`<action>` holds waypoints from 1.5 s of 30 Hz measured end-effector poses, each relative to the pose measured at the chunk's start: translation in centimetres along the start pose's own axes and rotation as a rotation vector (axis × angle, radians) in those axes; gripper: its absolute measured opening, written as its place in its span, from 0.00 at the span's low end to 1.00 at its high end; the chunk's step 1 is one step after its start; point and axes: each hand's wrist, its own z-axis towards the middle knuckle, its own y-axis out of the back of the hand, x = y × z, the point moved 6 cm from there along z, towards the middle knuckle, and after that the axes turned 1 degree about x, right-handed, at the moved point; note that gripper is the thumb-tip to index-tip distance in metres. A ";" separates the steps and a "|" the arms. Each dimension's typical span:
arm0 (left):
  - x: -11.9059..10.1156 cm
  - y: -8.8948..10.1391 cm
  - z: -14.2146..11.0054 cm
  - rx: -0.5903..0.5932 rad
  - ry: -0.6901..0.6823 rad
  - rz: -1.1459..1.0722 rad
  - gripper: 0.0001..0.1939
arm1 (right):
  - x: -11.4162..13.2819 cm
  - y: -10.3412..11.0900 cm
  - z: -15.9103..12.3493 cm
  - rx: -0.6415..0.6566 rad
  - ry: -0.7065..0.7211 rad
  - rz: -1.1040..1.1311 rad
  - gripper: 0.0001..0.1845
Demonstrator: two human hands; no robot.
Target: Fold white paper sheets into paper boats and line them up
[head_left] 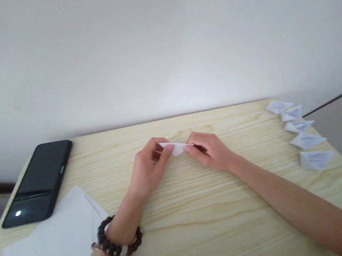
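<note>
A small piece of folded white paper [178, 148] is pinched between my two hands above the middle of the table. My left hand [149, 166] grips its left end, with the thumb pressed on the near face. At the other end, my right hand [208, 150] closes its thumb and fingers on the right tip. The fingers behind the paper are partly hidden. Dark beads circle my left wrist.
Several folded paper boats [307, 140] stand in a row along the table's right edge. White paper sheets [48, 255] lie at the front left, beside a black phone [38, 183]. A white wall [158, 47] rises behind the wooden table [199, 227].
</note>
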 end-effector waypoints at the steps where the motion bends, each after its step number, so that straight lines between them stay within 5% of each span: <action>1: 0.0 0.0 0.0 0.000 -0.009 0.006 0.13 | 0.0 0.0 0.0 0.004 -0.002 -0.009 0.13; 15: -0.1 -0.3 0.0 0.041 -0.017 0.029 0.15 | 0.0 0.2 0.1 -0.057 -0.007 -0.064 0.13; 29: -0.5 0.8 -0.1 0.004 0.043 -0.076 0.12 | 0.9 0.0 -0.2 -0.024 0.133 -0.080 0.13; 39: 0.1 -0.1 -0.3 0.077 0.163 -0.102 0.20 | 3.0 -0.1 -0.6 -0.210 0.328 -0.503 0.14; 45: -1.0 -0.3 -0.3 0.162 0.052 -0.078 0.23 | 2.2 -0.3 -0.3 -0.041 0.208 -0.176 0.19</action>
